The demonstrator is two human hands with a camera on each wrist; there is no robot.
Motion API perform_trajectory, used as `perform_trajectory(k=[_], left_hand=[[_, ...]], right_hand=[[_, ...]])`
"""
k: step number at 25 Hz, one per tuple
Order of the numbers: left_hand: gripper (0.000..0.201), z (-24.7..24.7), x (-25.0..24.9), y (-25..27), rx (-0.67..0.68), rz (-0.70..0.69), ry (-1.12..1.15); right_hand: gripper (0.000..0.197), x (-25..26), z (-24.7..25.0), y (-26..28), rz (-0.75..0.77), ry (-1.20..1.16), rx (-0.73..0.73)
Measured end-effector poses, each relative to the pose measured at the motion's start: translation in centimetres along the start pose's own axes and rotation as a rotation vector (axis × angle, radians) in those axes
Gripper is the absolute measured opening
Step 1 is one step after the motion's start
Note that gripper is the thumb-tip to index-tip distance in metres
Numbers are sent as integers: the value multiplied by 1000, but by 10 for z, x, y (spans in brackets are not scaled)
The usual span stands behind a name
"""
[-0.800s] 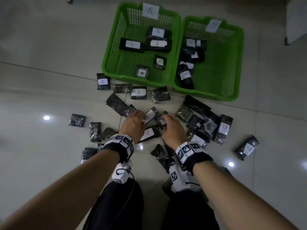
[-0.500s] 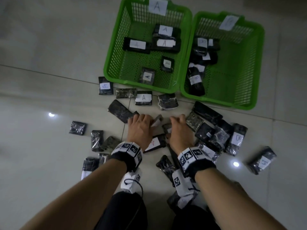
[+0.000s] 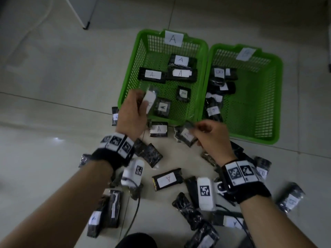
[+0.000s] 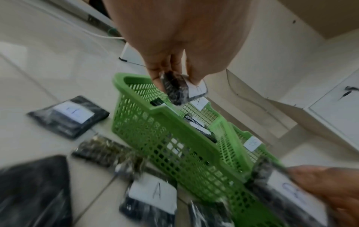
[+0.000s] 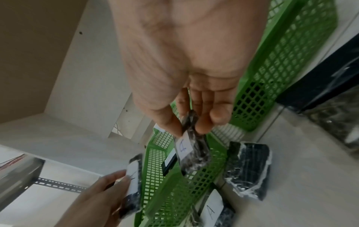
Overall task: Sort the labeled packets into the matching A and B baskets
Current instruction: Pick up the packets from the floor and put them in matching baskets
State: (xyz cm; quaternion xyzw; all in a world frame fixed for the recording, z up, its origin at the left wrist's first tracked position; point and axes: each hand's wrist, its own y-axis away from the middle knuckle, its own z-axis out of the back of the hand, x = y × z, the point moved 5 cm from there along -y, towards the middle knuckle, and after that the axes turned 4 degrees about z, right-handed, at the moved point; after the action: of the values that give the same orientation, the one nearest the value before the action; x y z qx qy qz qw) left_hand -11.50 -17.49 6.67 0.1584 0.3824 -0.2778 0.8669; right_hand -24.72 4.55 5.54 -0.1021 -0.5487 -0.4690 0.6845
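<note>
Pale tiled floor [image 3: 53,77] littered with packets, left hand [image 3: 131,111] pinching labeled packet [image 3: 149,100] over basket A [image 3: 129,83], right hand [image 3: 213,138] pinching another packet [image 3: 186,135] near basket B [image 3: 275,97].

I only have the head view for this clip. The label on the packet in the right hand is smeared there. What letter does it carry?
Observer: The right wrist view shows the right hand pinching that packet; its label bears a letter that looks like B.
Operator: And the left hand's packet?
Observer: In the left wrist view the left hand pinches only the top end of the other packet; the writing on it is too faint to read.
</note>
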Motion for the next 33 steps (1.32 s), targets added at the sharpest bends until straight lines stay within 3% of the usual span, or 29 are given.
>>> perform_trajectory(k=[4,8,10,12,15,18,20,22,25,27,30,31,33], left_hand=[[16,-21,12,-58,60,-117,-236],[27,-46,33,-78,322,52,-505],[34,-52,37,-75,476,111,-614],[37,-49,40,-68,508,136,-638],[32,-30,31,-47,337,6,-435],[21,3,24,0,37,-174,-215],[18,18,38,38,-85,-162,-150],[24,16,67,68,-20,-95,-201],[52,-6,103,92,263,-90,-404],[64,-14,113,95,360,-123,-528],[69,-19,117,92,375,-149,-672],[70,-20,118,89,366,-162,-709],[68,-21,120,84,349,-160,-743]], right_hand=[[15,18,-13,-23,35,-67,-114],[17,33,-39,-53,235,155,-203],[13,30,-54,-71,221,271,-189],[8,22,-66,-89,139,368,-90],[11,25,-65,-97,89,408,-2],[15,44,-51,-77,298,459,-206],[12,53,-53,-43,458,434,-291],[9,42,-74,-7,543,375,-186],[12,11,-114,21,562,482,70],[33,-7,-134,17,458,667,230],[78,-25,-150,1,252,932,387],[84,-27,-151,-1,239,987,390],[73,-29,-148,-1,290,1049,343]])
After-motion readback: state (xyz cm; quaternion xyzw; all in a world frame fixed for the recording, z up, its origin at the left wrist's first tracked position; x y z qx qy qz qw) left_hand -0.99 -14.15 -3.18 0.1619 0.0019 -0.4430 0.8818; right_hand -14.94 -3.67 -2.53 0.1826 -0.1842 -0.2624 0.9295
